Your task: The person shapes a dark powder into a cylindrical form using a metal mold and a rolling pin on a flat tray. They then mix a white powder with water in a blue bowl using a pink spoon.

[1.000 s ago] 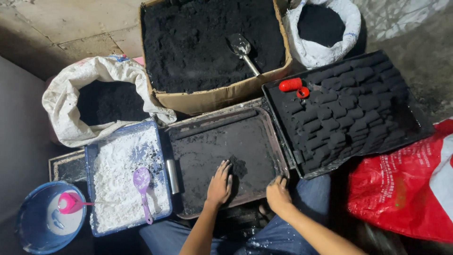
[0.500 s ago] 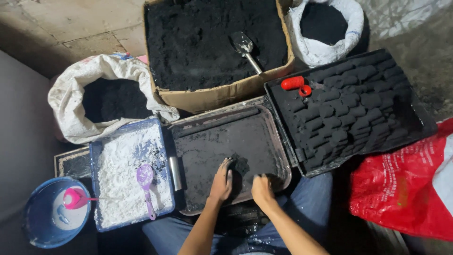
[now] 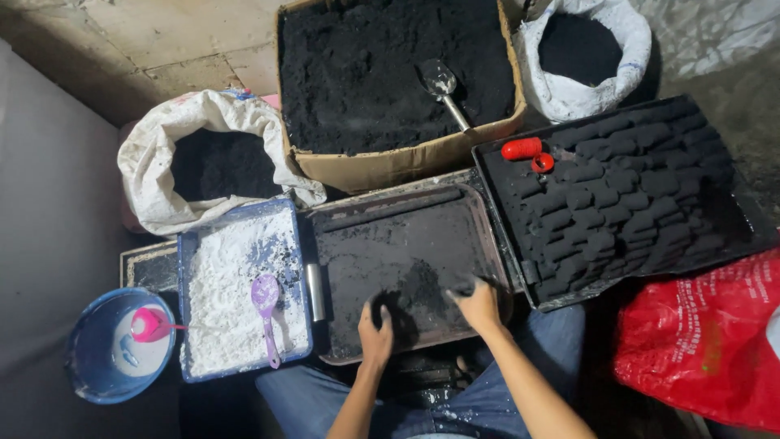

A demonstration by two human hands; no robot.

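A dark metal tray (image 3: 398,197) dusted with black powder lies in front of me over my knees. My left hand (image 3: 375,332) rests at its near edge, fingers curled around a dark lump of black powder (image 3: 398,313). My right hand (image 3: 479,306) lies on the tray near its right rim, fingers spread and touching the powder. To the right, a black tray (image 3: 520,244) holds several rows of shaped black blocks (image 3: 617,195).
Behind the tray, a cardboard box (image 3: 398,167) of black powder holds a metal scoop (image 3: 443,85). White sacks (image 3: 146,175) (image 3: 642,41) also hold black powder. Left: blue tray (image 3: 183,309) of white powder with purple spoon (image 3: 266,305), blue bucket (image 3: 81,358). Right: red bag (image 3: 707,341), red tool (image 3: 521,149).
My left hand has drawn back from the middle of the tray to its near edge and curled up. My right hand has moved from the near rim onto the tray.
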